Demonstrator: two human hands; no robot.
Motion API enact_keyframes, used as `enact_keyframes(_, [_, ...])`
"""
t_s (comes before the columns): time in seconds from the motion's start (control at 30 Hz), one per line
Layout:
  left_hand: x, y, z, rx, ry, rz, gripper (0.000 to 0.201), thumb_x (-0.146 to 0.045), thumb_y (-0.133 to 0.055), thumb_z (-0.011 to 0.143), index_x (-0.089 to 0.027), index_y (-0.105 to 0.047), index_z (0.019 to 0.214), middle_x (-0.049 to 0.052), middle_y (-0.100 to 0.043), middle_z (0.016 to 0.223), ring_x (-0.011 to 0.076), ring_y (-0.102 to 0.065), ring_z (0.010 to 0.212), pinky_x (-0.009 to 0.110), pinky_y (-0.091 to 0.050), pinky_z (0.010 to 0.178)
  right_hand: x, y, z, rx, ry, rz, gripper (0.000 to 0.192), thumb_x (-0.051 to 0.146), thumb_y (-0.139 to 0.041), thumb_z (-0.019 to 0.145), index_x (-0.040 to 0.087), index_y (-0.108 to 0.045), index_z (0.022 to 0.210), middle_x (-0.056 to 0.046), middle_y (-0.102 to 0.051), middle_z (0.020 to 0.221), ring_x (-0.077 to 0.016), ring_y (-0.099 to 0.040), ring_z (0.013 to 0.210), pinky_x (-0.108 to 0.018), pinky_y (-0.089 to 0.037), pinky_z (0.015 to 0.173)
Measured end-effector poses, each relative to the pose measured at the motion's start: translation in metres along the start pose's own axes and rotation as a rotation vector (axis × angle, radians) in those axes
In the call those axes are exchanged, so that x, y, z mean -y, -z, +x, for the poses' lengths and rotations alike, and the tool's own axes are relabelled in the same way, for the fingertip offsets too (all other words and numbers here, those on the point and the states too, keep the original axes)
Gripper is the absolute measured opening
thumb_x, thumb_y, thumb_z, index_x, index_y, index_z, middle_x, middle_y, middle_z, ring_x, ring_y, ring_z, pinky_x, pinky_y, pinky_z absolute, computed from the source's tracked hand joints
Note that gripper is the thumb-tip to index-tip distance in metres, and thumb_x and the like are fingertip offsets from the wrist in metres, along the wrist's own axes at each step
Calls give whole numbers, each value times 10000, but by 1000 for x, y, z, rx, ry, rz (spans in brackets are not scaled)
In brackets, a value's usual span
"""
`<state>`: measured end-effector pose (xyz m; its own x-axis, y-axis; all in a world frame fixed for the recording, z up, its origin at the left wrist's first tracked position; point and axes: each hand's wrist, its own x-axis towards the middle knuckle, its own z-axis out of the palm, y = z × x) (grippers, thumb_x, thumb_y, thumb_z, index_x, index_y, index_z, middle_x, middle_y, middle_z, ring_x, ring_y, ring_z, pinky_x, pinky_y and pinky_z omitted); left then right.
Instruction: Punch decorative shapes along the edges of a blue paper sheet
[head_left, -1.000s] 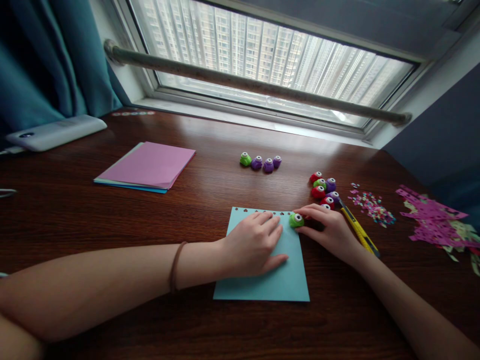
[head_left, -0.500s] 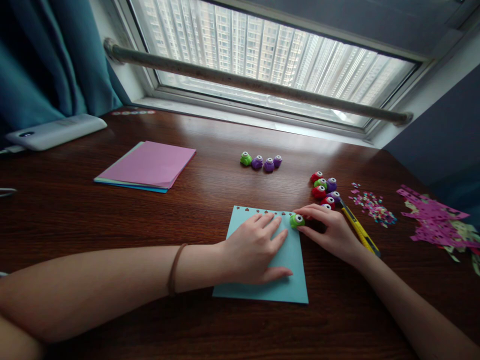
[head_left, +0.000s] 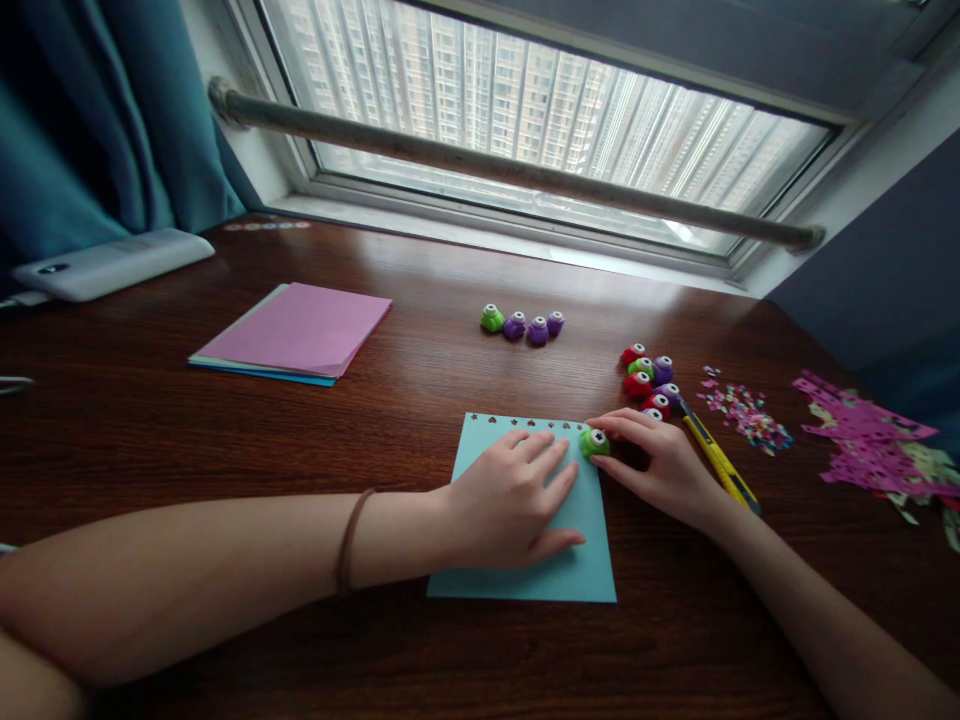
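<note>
A light blue sheet of paper [head_left: 592, 560] lies on the wooden table, with a row of small punched shapes, stars and hearts among them, along its far edge. My left hand [head_left: 510, 505] rests flat across the sheet, fingers spread. At the sheet's far right corner sits a green craft punch [head_left: 594, 443] with a star on its white top. The thumb and fingers of my right hand [head_left: 660, 465] grip this punch from its right side. Part of the sheet is hidden under my left hand.
Several red, green and purple punches [head_left: 640, 384] stand beyond my right hand, beside a yellow utility knife [head_left: 721, 462]. Confetti [head_left: 750, 415] and pink paper scraps [head_left: 870, 430] lie further right. Further back are more punches [head_left: 537, 330], a coloured paper stack [head_left: 296, 328] and a white device [head_left: 112, 264].
The blue sheet has turned and shifted very slightly under my left hand. The green punch stays at the corner in my right hand.
</note>
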<state>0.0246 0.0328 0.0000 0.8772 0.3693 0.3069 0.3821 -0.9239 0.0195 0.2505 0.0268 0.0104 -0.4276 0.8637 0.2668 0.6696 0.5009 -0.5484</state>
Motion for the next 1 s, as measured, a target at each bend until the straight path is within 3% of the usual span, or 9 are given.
enact_keyframes(0.2, [-1,5,1,-200,-142,20,370,-378,-399,909,-79,-589,1019,98,-619,873,235,-559,796,355,-435,631,-2,2,-1,-28,11,-113,377,239,-638,790,187,-536,1149,-59,-580,1058,-187,-567,930,-303,-476,822])
enact_keyframes(0.4, [-4,5,-1,-270,-216,32,250,-291,-443,887,-133,-601,774,6,-519,617,156,-473,535,312,-300,418,0,7,-4,-12,-8,-202,345,296,-619,810,174,-537,1123,-53,-585,971,-164,-572,769,-290,-486,710])
enact_keyframes(0.57, [-5,1,-2,-243,-194,40,256,-276,-422,895,-157,-563,717,-20,-500,544,132,-460,433,297,-301,387,0,7,-4,38,-25,-207,340,273,-593,827,202,-526,1153,-35,-593,987,-157,-575,781,-288,-477,716])
enact_keyframes(0.87, [-4,-5,-5,-135,-152,27,345,-367,-365,915,-95,-558,1002,-1,-576,557,166,-540,414,303,-368,373,0,9,-3,59,-21,-198,269,239,-568,837,209,-559,1105,-38,-604,1020,-159,-581,842,-281,-478,746])
enact_keyframes(1.0, [-4,-6,-4,-46,-156,12,373,-400,-368,910,-97,-560,1012,14,-599,576,182,-567,438,310,-391,382,0,8,-2,67,-12,-213,211,244,-564,841,203,-586,1047,-41,-610,1006,-167,-577,871,-292,-474,773])
